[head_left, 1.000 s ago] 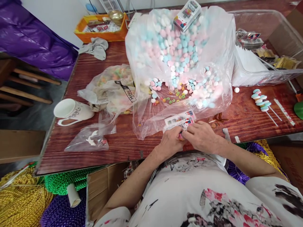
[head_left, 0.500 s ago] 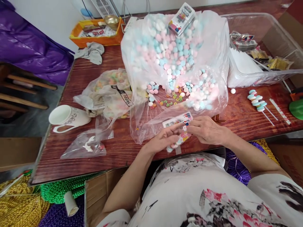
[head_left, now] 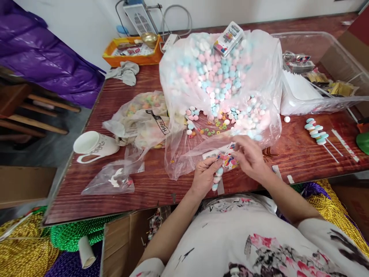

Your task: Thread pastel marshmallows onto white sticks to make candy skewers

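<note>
1. I see the left hand point(head_left: 205, 177) closed around a candy skewer point(head_left: 216, 177) of pastel discs, held at the near edge of the table point(head_left: 144, 184), just in front of the person's torso.
2. The right hand point(head_left: 250, 158) has its fingers pinched on a printed wrapper point(head_left: 227, 161) at the skewer's far end; its image is motion-blurred.
3. Directly beyond both hands lies a large clear bag point(head_left: 221, 77) of pink, blue and white candies, its mouth open toward the near side.
4. 2 finished skewers point(head_left: 317, 130) lie to the right, well apart from the hands.
5. A white mug point(head_left: 93, 144) lies on its side at the left, near a small plastic bag point(head_left: 112, 179).
</note>
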The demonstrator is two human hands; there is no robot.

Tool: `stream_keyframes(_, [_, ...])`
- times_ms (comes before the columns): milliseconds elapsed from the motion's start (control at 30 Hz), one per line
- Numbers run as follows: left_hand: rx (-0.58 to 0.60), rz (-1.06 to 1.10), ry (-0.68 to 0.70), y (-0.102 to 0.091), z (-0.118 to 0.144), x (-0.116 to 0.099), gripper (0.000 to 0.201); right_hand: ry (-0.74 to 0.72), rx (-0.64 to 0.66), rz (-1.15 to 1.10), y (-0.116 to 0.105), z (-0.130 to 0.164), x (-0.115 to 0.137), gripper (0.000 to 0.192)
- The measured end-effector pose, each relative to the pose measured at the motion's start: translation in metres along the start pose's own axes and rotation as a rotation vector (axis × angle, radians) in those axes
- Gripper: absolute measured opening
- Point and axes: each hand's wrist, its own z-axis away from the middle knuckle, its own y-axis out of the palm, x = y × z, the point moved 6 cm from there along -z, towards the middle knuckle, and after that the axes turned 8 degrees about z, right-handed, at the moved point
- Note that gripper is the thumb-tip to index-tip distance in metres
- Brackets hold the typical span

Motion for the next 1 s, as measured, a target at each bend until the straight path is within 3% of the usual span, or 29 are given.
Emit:
stream_keyframes(67, [-0.015,-0.043,0.061,-0.001,-0.001,-0.001,0.037,0.227,-0.106,-0.151,0.007,0.015,-0.010,0.025])
stream_keyframes(100, [-0.013,-0.069,0.067,-0.001,-0.001,0.001,0.038,0.281,-0.094,-0.210,0.015,0.022,-0.012,0.022])
stream_keyframes(233, [0.051,-0.206,0.036,0.004,0.003,0.011,0.042,0.326,-0.041,-0.256,0.034,0.039,-0.010,0.017])
stream_keyframes(367, [0.223,-0.211,-0.022,0.012,0.007,0.015,0.047,0.120,-0.041,-0.007,0.029,0.037,0.001,0.022])
stream_keyframes(467, [0.324,-0.169,-0.180,0.011,0.007,0.020,0.045,0.049,-0.029,0.100,0.034,0.037,0.003,0.024])
stream_keyframes(600, [0.355,-0.202,-0.344,0.001,0.008,0.029,0.044,-0.004,-0.038,0.241,0.038,0.041,0.001,0.024])
stream_keyframes(700, [0.375,-0.236,-0.372,-0.007,0.007,0.031,0.046,-0.209,0.052,0.425,0.030,0.048,0.009,0.026])
stream_keyframes(767, [0.486,-0.253,-0.423,-0.004,0.011,0.033,0.048,-0.376,0.167,0.482,0.025,0.058,0.014,0.032])
stream_keyframes(833, [0.669,-0.319,-0.529,0.004,0.019,0.035,0.050,-0.493,0.224,0.482,0.020,0.071,0.017,0.029])
stream_keyframes(933, [0.905,-0.512,-0.677,0.015,0.035,0.037,0.049,-0.531,0.238,0.452,0.019,0.089,0.018,0.014])
stream_keyframes(1000, [0.973,-0.744,-0.547,0.022,0.038,0.034,0.045,-0.454,0.247,0.415,0.024,0.098,0.016,0.014])
